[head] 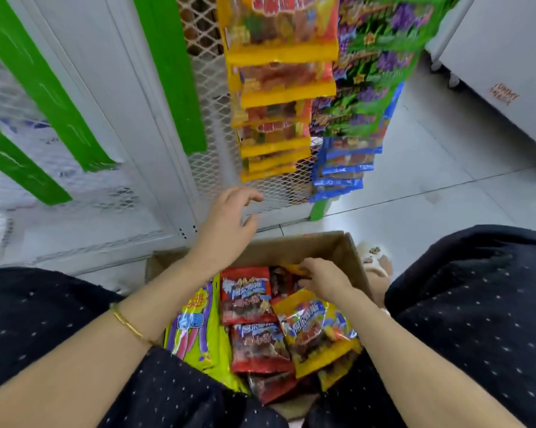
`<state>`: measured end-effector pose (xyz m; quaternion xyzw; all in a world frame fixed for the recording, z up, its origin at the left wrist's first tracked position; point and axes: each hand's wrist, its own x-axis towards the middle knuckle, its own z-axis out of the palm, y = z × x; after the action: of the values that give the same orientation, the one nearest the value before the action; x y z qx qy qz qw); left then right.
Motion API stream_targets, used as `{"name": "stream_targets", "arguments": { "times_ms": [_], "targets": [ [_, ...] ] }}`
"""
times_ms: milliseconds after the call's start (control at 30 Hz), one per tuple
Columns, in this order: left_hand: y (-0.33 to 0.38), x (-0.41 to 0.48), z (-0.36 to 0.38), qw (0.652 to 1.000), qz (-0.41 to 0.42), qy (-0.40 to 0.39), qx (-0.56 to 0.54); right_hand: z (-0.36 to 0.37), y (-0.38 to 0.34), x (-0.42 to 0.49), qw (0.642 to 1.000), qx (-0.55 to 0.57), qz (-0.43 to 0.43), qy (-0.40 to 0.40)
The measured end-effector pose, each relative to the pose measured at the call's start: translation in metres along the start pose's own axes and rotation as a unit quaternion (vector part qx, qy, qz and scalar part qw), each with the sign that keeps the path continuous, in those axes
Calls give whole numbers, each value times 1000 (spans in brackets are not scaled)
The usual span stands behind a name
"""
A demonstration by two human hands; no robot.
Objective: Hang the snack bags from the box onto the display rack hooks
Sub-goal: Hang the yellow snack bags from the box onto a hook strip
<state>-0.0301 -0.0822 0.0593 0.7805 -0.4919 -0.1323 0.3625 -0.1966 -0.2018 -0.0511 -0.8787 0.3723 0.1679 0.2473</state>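
A cardboard box sits on the floor between my knees. It holds red snack bags, yellow snack bags and lime-green bags. My right hand reaches into the far side of the box, its fingers curled on a yellow-orange bag near the back wall. My left hand hovers above the box's far edge with fingers relaxed and holds nothing. On the white mesh display rack hang columns of yellow bags, green-purple bags and blue bags.
Green price strips run down white shelving at the left. A white cabinet on wheels stands at the right on the grey tile floor. A foot in a slipper rests beside the box. My dark dotted clothing covers both knees.
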Motion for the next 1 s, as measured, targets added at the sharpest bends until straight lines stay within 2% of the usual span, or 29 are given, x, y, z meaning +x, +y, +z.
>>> {"name": "stream_targets", "arguments": {
  "times_ms": [67, 133, 233, 367, 433, 500, 600, 667, 800, 1000],
  "targets": [
    [-1, 0, 0, 1000, -1, -5, -2, 18, 9, -1, 993, -113, 1, -25],
    [-3, 0, 0, 1000, -20, -9, 0, 27, 13, -3, 984, -177, 13, -22],
    [-4, 1, 2, 999, -38, -12, 3, 31, 14, -3, 980, -197, 29, -6],
    [-3, 4, 6, 999, -40, -16, -2, 25, 13, -3, 985, -166, 37, 40],
    [-4, 3, 6, 999, -38, -24, -5, 8, 11, -2, 996, -78, 21, 41],
    [-6, 3, 6, 997, -47, -59, -14, -17, 7, -4, 997, 69, -20, 7],
    [-5, 1, 7, 985, -65, -161, -21, -54, -7, -14, 977, 178, -114, 12],
    [-2, 2, 7, 980, -52, -194, 10, -74, -17, -23, 953, 268, -138, 22],
    [16, 11, -12, 991, -45, -124, -39, -119, -38, -39, 907, 382, -156, 87],
    [67, 41, -77, 996, -19, -23, -86, -182, -75, -61, 844, 437, -238, 199]
  ]
}}
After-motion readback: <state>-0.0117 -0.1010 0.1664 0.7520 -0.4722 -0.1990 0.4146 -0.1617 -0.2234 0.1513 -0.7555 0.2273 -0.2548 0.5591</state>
